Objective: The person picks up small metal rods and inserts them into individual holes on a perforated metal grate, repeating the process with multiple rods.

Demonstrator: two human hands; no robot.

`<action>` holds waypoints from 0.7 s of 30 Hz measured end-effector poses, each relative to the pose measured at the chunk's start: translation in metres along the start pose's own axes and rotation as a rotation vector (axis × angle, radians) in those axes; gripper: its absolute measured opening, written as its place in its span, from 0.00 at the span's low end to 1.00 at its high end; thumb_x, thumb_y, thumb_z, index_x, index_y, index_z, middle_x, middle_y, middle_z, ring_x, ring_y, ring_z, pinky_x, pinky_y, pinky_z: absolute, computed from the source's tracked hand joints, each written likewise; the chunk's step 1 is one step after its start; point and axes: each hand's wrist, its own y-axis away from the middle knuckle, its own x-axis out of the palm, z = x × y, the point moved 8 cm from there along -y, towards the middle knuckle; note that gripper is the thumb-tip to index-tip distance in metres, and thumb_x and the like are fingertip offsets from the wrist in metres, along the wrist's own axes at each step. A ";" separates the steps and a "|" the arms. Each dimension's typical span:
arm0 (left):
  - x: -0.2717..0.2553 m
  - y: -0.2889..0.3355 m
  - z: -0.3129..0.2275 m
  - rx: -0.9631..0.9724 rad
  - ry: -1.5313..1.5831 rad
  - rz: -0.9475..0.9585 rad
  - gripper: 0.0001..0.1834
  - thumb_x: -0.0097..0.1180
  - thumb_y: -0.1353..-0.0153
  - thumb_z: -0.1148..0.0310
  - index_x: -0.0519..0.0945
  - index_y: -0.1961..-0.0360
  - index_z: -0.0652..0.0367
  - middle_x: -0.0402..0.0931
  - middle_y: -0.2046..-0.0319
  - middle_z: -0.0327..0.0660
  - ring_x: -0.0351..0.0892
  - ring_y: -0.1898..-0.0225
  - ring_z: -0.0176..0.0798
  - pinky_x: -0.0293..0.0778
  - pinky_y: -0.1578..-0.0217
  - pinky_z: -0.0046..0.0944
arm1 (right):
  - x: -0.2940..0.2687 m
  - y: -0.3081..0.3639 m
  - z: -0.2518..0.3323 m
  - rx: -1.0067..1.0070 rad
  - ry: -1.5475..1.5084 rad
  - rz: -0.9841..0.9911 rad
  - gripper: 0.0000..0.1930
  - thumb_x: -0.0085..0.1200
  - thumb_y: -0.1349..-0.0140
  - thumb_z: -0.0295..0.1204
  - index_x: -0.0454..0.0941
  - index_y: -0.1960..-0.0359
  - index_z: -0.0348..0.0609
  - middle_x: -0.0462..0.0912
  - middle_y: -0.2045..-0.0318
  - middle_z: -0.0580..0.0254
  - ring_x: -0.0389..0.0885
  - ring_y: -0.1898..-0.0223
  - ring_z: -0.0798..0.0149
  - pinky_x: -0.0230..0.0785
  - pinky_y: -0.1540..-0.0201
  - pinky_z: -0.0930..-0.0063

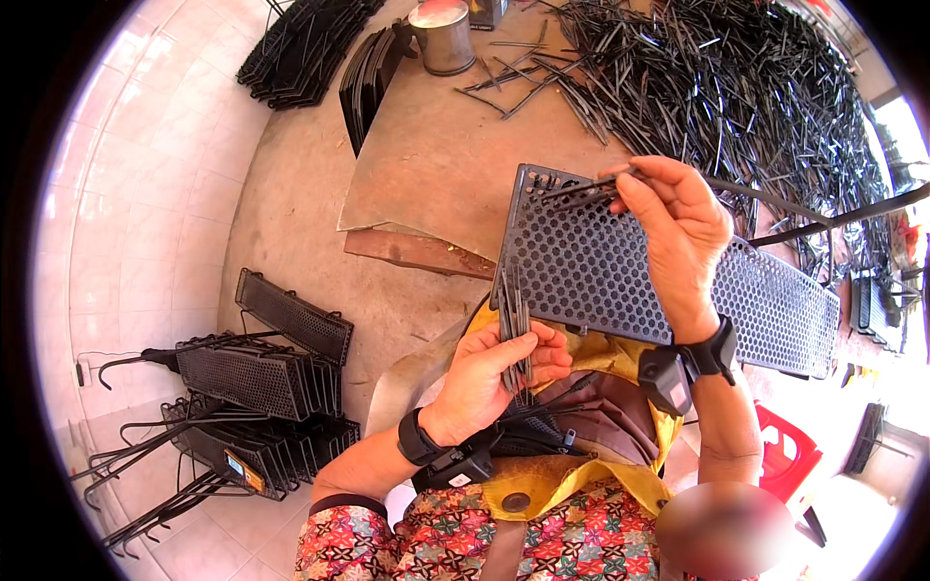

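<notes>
A long black perforated panel (591, 257) with round holes lies slanted in front of me, its near edge close to my lap. My right hand (683, 232) is above its far left part, thumb and fingers pinched on a few thin black strips (578, 191) that point left over the holes. Short dark bits show in several holes at the panel's far left corner. Beside the panel's near left corner, my left hand (494, 373) is closed round a bundle of thin black strips (514, 305) standing roughly upright. Its fingertips curl toward me.
A large heap of black strips (717, 87) covers the far right, beyond a brown board (436, 165). A metal can (444, 39) stands at the back. Finished-looking black perforated racks (257, 373) with hooked rods are stacked at left; a red plastic chair (783, 450) is at right.
</notes>
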 end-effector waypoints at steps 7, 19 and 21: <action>0.007 0.003 0.008 -0.115 0.005 0.095 0.12 0.47 0.36 0.69 0.72 0.55 0.65 0.76 0.65 0.49 0.79 0.63 0.45 0.79 0.63 0.47 | 0.016 -0.012 -0.014 -0.034 0.102 0.039 0.08 0.56 0.45 0.20 0.76 0.62 0.35 0.82 0.71 0.65 0.76 0.71 0.80 0.69 0.67 0.88; 0.004 0.003 0.012 -0.173 -0.043 0.063 0.14 0.47 0.35 0.65 0.71 0.53 0.62 0.75 0.72 0.45 0.77 0.70 0.44 0.78 0.74 0.42 | 0.024 -0.025 -0.012 -0.035 0.216 0.183 0.09 0.53 0.43 0.17 0.75 0.60 0.32 0.82 0.68 0.59 0.79 0.69 0.73 0.74 0.64 0.82; 0.003 0.002 0.012 -0.178 -0.050 0.047 0.14 0.47 0.35 0.65 0.71 0.53 0.62 0.75 0.72 0.45 0.77 0.71 0.43 0.77 0.76 0.41 | 0.023 -0.028 -0.008 -0.056 0.246 0.192 0.09 0.53 0.43 0.17 0.75 0.60 0.33 0.82 0.68 0.59 0.79 0.69 0.73 0.74 0.64 0.82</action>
